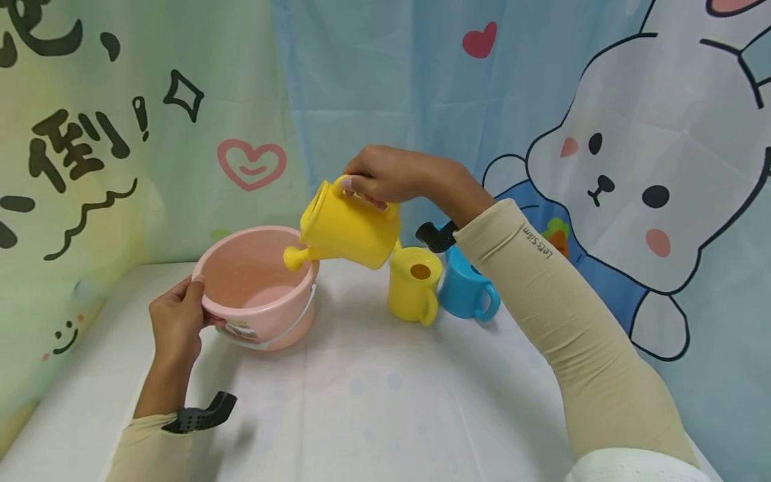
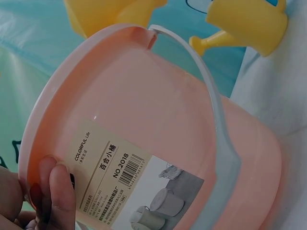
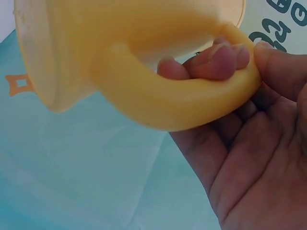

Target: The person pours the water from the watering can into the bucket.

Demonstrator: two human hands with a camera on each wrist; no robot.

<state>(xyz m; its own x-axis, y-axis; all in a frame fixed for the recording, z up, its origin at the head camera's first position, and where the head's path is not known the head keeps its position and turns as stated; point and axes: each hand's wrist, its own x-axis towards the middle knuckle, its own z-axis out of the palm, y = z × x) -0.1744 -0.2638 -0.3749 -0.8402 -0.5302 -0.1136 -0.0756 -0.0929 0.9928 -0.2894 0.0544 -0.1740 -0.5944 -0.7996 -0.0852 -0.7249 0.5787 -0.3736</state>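
Observation:
My left hand [image 1: 177, 318] grips the rim of a pink plastic bucket [image 1: 289, 321] on its near left side. In the left wrist view, the thumb and fingers pinch the bucket's edge beside its paper label [image 2: 129, 177]. The bucket's pale grey handle [image 2: 218, 115] hangs down over its outer side. Up to the right, my right hand [image 1: 391, 177] holds a yellow watering can [image 1: 355, 231] tilted, its spout head over the bucket's right rim. Fingers [image 3: 211, 62] curl round the can's loop handle [image 3: 177, 105] in the right wrist view.
A second yellow watering can [image 1: 403, 294] stands upright on the white-covered table [image 1: 373, 408], right of the bucket. Close beside it is a blue watering can [image 1: 460, 288], partly behind the right forearm. A printed curtain [image 1: 373, 80] hangs behind the table.

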